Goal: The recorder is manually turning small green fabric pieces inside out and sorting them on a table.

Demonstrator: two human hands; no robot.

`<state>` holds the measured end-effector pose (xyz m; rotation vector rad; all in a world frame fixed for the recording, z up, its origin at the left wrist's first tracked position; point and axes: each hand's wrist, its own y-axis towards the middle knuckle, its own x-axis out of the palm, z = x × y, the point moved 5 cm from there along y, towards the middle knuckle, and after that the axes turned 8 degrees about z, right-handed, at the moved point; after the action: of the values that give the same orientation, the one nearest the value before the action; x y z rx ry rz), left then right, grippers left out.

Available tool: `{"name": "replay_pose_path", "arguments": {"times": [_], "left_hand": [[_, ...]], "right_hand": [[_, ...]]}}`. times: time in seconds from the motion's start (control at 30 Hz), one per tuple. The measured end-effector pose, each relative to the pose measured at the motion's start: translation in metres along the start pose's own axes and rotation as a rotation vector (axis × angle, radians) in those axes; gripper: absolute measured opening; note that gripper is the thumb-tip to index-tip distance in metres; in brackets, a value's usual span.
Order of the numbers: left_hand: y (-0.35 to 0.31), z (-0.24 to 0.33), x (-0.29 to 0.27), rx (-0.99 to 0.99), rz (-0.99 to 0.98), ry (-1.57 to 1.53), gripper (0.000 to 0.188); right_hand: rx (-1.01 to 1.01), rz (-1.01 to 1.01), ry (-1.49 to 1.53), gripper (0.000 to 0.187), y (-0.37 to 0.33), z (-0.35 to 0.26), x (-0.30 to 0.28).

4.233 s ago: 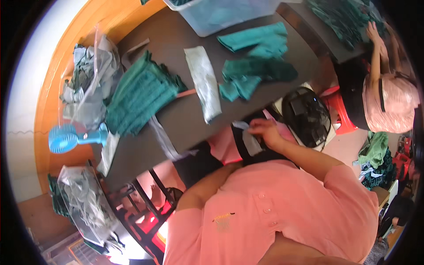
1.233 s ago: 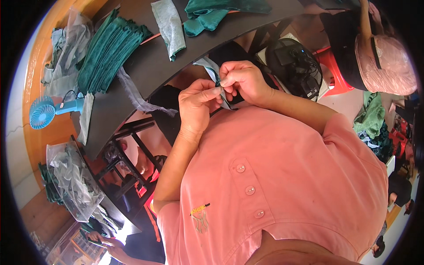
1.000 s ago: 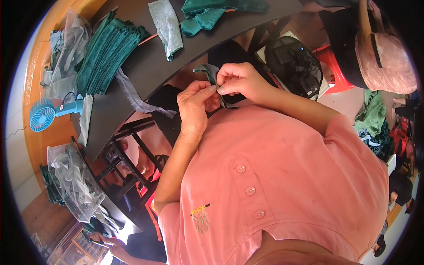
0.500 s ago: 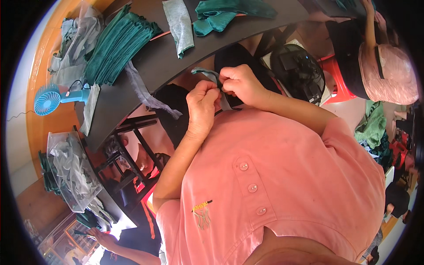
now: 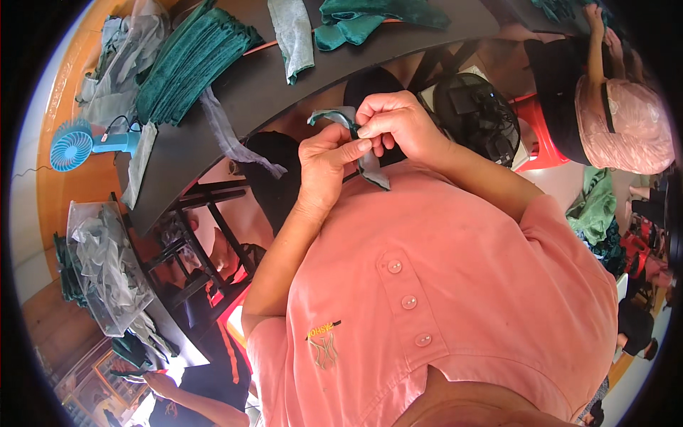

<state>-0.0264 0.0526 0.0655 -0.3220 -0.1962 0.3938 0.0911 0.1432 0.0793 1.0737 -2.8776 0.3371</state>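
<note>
A narrow green velvet strip with a pale grey backing (image 5: pixel 369 168) is pinched between my two hands, just in front of my body. My left hand (image 5: pixel 329 158) grips it with thumb and fingers together. From the other side my right hand (image 5: pixel 398 127) pinches the same strip, its fingertips nearly meeting the left thumb. One end of the strip curls out beyond the hands toward the table, and the other hangs near my shirt. The part between my fingers is hidden.
On the dark table (image 5: pixel 260 89) lie a stack of green velvet pieces (image 5: pixel 192 67), a pale strip (image 5: pixel 290 39), more green velvet (image 5: pixel 356 25) and a blue handheld fan (image 5: pixel 75 145). A clear bin of pale scraps (image 5: pixel 107 263) stands left. A black mesh fan (image 5: pixel 478 117) and co-workers are around.
Both hands have shifted slightly, and my left thumb now points toward the right fingertips. More of the strip's lower end shows below the hands.
</note>
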Motion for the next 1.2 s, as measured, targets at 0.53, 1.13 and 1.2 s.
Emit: {"name": "replay_pose_path", "arguments": {"times": [0.53,1.13,1.2], "left_hand": [[0.032,0.006,0.012,0.4,0.355,0.001,0.007],[0.006,0.005,0.02,0.574,0.292,0.194,0.002],[0.008,0.003,0.021,0.491,0.271,0.281,0.003]], "right_hand": [[-0.051,0.224,0.199,0.01,0.006,0.02,-0.005],[-0.039,0.271,0.201,0.005,-0.007,0.024,-0.009],[-0.087,0.263,0.167,0.005,-0.005,0.026,-0.01]]}}
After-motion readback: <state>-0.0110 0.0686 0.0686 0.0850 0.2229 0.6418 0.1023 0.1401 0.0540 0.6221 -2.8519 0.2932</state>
